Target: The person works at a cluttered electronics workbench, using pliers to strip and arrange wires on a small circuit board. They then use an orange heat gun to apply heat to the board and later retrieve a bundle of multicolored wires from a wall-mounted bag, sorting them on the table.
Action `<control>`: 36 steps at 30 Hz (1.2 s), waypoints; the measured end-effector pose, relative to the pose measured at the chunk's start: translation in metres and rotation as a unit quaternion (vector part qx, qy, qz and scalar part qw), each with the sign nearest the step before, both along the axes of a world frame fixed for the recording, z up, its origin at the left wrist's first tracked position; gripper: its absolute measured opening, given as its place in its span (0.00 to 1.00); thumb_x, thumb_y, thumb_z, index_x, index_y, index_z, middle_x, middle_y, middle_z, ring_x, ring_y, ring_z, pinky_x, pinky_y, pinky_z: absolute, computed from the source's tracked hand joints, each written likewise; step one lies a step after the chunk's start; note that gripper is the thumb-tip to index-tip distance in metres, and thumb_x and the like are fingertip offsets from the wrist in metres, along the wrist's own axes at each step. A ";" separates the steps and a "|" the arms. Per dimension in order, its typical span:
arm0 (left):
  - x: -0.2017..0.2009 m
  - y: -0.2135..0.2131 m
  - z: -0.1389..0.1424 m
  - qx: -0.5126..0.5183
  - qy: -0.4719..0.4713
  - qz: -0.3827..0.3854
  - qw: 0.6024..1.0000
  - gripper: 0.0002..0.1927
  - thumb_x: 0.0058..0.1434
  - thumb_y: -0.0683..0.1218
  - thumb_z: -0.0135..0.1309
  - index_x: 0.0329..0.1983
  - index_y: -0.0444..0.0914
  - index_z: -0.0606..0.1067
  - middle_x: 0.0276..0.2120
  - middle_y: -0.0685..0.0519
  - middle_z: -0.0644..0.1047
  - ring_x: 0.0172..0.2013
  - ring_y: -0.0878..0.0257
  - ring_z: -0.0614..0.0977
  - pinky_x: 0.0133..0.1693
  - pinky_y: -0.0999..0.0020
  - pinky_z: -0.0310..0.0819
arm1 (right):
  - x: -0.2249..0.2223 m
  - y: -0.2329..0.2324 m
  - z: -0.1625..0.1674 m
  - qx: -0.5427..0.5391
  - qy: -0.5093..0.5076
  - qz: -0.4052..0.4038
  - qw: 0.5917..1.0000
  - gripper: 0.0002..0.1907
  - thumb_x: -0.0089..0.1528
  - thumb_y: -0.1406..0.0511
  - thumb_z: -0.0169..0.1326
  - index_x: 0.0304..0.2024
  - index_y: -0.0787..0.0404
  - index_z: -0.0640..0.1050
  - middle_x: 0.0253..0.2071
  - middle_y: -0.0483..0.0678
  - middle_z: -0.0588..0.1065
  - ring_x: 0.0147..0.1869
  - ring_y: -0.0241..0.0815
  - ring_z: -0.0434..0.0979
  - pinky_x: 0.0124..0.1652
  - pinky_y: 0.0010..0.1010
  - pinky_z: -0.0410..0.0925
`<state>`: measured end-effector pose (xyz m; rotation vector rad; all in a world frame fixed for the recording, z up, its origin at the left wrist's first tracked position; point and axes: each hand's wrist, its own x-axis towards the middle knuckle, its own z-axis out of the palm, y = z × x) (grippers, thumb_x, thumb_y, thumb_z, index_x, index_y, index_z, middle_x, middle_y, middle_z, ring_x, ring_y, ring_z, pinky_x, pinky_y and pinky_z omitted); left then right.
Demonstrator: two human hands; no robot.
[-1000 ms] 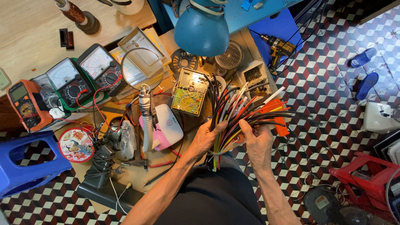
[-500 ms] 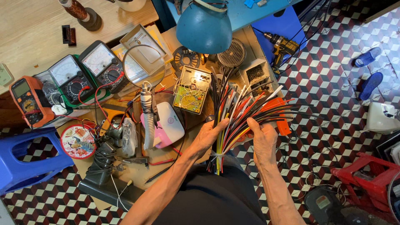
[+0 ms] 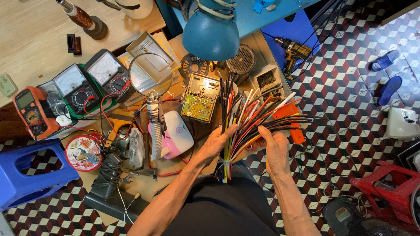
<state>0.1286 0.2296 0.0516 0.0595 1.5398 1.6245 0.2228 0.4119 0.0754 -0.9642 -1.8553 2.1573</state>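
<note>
A bundle of thin coloured tubes or wires [image 3: 253, 118], black, red, yellow, white and green, fans out upward and rightward from a tie near its lower end. My left hand [image 3: 217, 142] grips the bundle from the left, thumb across the strands. My right hand [image 3: 274, 148] holds it from the right, fingers spread among the strands. The bundle hangs over the front edge of a cluttered workbench [image 3: 30, 39], above my lap.
A circuit board in an open case [image 3: 199, 102], a pink-and-white device [image 3: 175, 135], a magnifier on a flexible arm [image 3: 151, 76], three multimeters [image 3: 76, 87], a blue lamp shade [image 3: 211, 32], a drill [image 3: 294, 50], a blue stool [image 3: 26, 175] and a red stool [image 3: 389, 192] surround me.
The bundle has swung more upright and spread wider. My right hand opened from a closed grip low on the bundle and slid to its right side.
</note>
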 end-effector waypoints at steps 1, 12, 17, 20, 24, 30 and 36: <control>-0.001 -0.002 0.003 0.004 -0.038 0.001 0.999 0.30 0.68 0.66 0.46 0.57 0.39 0.75 0.42 0.51 0.78 0.41 0.63 0.78 0.46 0.64 0.73 | -0.001 -0.001 0.002 -0.024 0.015 0.003 1.000 0.15 0.66 0.59 0.59 0.38 0.68 0.78 0.36 0.48 0.75 0.44 0.35 0.71 0.52 0.31 0.66; 0.007 -0.040 0.005 0.031 0.024 0.066 0.997 0.30 0.68 0.63 0.46 0.59 0.36 0.75 0.46 0.54 0.79 0.46 0.68 0.78 0.49 0.70 0.73 | -0.012 -0.023 0.010 -0.109 0.063 0.052 0.991 0.12 0.61 0.64 0.59 0.45 0.65 0.79 0.43 0.46 0.80 0.46 0.34 0.78 0.50 0.29 0.71; 0.017 -0.062 -0.016 0.015 -0.009 0.100 0.995 0.30 0.70 0.63 0.46 0.53 0.34 0.79 0.42 0.56 0.81 0.42 0.69 0.77 0.48 0.73 0.72 | -0.020 -0.038 -0.005 -0.131 0.037 0.067 0.988 0.12 0.67 0.66 0.60 0.43 0.72 0.81 0.40 0.50 0.79 0.38 0.36 0.74 0.40 0.28 0.68; 0.026 -0.072 -0.027 0.002 -0.026 0.112 0.993 0.29 0.70 0.64 0.46 0.51 0.35 0.79 0.40 0.56 0.80 0.40 0.69 0.77 0.47 0.73 0.71 | -0.021 -0.046 -0.010 -0.136 0.023 0.070 0.988 0.12 0.63 0.65 0.60 0.42 0.70 0.80 0.41 0.52 0.81 0.40 0.38 0.81 0.44 0.30 0.74; 0.041 -0.078 -0.042 -0.016 -0.026 0.130 0.991 0.29 0.68 0.64 0.47 0.48 0.35 0.81 0.39 0.55 0.81 0.39 0.69 0.78 0.46 0.73 0.72 | -0.016 -0.054 -0.012 -0.151 0.046 0.078 0.984 0.13 0.65 0.66 0.60 0.42 0.73 0.80 0.42 0.54 0.81 0.43 0.40 0.81 0.48 0.34 0.76; 0.051 -0.076 -0.057 0.000 -0.020 0.169 0.985 0.29 0.68 0.63 0.51 0.48 0.32 0.80 0.39 0.53 0.81 0.38 0.68 0.78 0.43 0.72 0.73 | -0.006 -0.060 -0.018 -0.161 0.010 0.069 0.985 0.13 0.65 0.65 0.57 0.44 0.71 0.79 0.41 0.53 0.81 0.42 0.41 0.82 0.47 0.36 0.75; 0.059 -0.077 -0.044 0.021 0.017 0.167 0.986 0.28 0.69 0.61 0.48 0.52 0.32 0.77 0.40 0.54 0.80 0.38 0.69 0.77 0.43 0.74 0.74 | 0.001 -0.061 -0.020 -0.176 0.026 0.060 0.982 0.11 0.64 0.66 0.57 0.43 0.70 0.79 0.42 0.52 0.80 0.45 0.42 0.80 0.50 0.39 0.75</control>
